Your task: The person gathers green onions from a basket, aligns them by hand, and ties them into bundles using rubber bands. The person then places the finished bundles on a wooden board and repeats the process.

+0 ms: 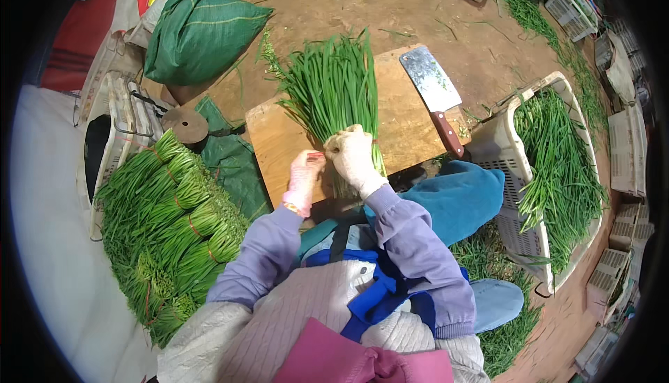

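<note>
Binding appeared in hand: the right grip (351, 157) was clamped on the green bundle (336, 90) near the near edge of the worktop (270, 136), the left grip (305, 171) seemingly pinched a red tie (316, 154), and the next move likely called for wrapping it tightly.

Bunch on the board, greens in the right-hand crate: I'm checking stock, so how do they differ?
The bunch lies aligned on the board; the greens lie looser in the crate. The right hand holds the bunch; neither hand touches the greens. Both have long green leaves.
</note>
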### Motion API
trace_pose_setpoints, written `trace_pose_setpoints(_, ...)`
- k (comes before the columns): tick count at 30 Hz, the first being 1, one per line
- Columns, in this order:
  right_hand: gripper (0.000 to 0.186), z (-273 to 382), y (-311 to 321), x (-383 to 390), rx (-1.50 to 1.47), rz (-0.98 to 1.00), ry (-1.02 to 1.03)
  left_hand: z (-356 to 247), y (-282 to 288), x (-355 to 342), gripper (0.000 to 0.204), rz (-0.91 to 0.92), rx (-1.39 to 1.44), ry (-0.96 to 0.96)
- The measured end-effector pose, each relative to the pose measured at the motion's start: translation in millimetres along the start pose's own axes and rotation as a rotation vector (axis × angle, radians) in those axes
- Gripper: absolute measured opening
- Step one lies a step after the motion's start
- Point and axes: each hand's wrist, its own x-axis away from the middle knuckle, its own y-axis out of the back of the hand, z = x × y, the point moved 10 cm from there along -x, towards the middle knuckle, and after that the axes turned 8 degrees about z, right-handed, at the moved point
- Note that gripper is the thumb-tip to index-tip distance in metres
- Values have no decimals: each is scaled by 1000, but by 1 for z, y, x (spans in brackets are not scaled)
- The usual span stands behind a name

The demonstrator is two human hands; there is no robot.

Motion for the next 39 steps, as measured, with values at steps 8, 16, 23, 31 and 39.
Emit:
trace_pose_setpoints(8, 9, 24, -3, 3, 243, 68, 4, 30, 3, -4, 13, 148, 867, -45)
trace_pose_setpoints(16, 10, 25, -6, 3, 267, 71, 11, 31, 5, -9, 30, 137, 895, -26)
trace_pose_setpoints(23, 13, 26, -1, 5, 243, -67, 44, 8, 1, -1, 37, 136, 472, -55)
trace_pose_setpoints(31, 39, 28, 14, 8, 258, 33, -26, -85, -4, 19, 13, 17, -758, -560)
trace_pose_setpoints(39, 117, -23, 33, 47, 203, 113, -631, -59, -39, 17, 12, 623, 133, 27)
